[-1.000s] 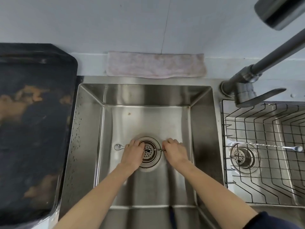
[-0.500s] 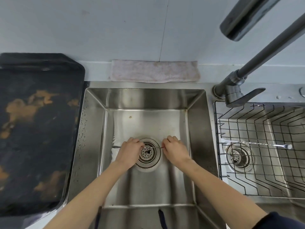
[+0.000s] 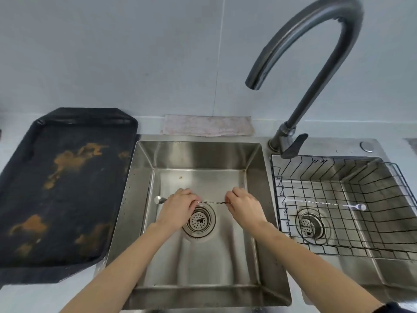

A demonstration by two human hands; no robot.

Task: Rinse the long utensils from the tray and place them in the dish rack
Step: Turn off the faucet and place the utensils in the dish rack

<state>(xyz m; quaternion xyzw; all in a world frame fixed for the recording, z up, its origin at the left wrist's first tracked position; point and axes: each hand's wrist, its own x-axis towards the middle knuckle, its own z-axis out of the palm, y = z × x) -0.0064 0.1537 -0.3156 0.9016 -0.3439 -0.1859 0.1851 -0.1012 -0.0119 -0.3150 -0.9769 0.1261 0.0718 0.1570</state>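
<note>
Hands grip one long spoon (image 3: 211, 202) low in the sink (image 3: 203, 263), over the drain (image 3: 199, 220): the left hand (image 3: 178, 205) curled round it near the bowl, the right hand (image 3: 244, 205) pinching the far end. No water shows at the tap (image 3: 316, 64), so this looks like rubbing during rinsing. Next it needs carrying right to the rack (image 3: 338, 222), beside the spoon already there (image 3: 327, 204). The tray (image 3: 56, 188) looks bare.

brushed shiny steel sink (image 3: 144, 199), twisted metal spoon (image 3: 212, 202), black wire rack (image 3: 338, 233), matt rusty-looking tray (image 3: 67, 188), fuzzy cloth (image 3: 206, 128)
</note>
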